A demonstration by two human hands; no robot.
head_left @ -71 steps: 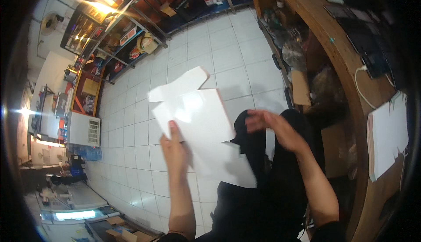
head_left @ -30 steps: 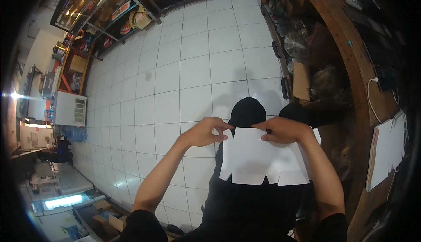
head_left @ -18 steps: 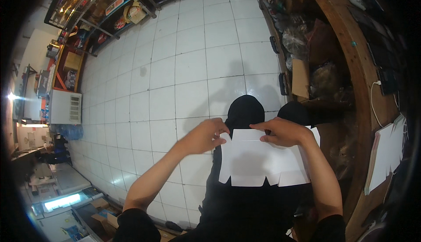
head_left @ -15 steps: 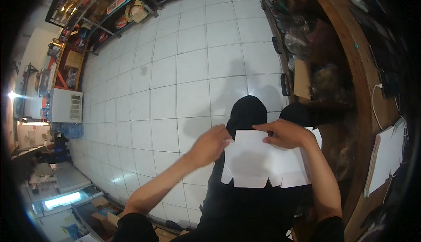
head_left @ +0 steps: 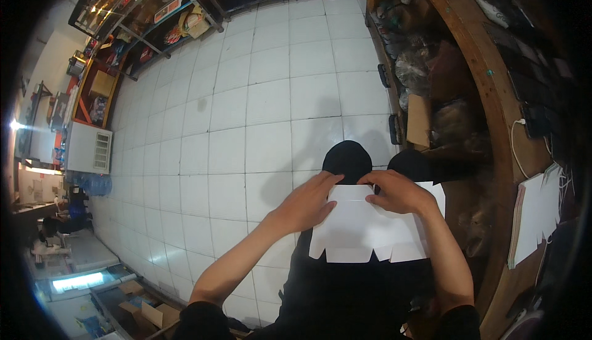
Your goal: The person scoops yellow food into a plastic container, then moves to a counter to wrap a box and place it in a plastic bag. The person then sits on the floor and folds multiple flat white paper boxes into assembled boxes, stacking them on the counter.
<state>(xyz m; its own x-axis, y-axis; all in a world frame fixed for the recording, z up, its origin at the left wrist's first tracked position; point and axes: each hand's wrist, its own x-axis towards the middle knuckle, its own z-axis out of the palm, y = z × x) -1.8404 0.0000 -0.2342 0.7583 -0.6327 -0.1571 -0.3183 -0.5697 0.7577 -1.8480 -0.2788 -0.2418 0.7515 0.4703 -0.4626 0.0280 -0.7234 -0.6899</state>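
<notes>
A flat white card box blank [head_left: 370,229] with notched flaps lies across my lap on black clothing. My left hand [head_left: 308,203] is at its far left corner, the thumb on top of the card and the fingers bent over the edge. Along the far edge my right hand [head_left: 399,193] pinches the card, its thumb on the upper face and its fingertips at the rim. A crease runs along the far flap between the two hands. The underside of the blank is hidden.
On the right, a wooden bench [head_left: 478,50] holds a stack of white card blanks [head_left: 533,217] and a white cable [head_left: 513,149]. Plastic bags [head_left: 413,62] fill the shelf below. An opened cardboard box [head_left: 151,315] stands at lower left. White floor tiles [head_left: 228,143] spread ahead.
My left hand has gone from a pinch just off the far left corner onto the card's edge. My right hand has shifted slightly, and the view has tilted a little.
</notes>
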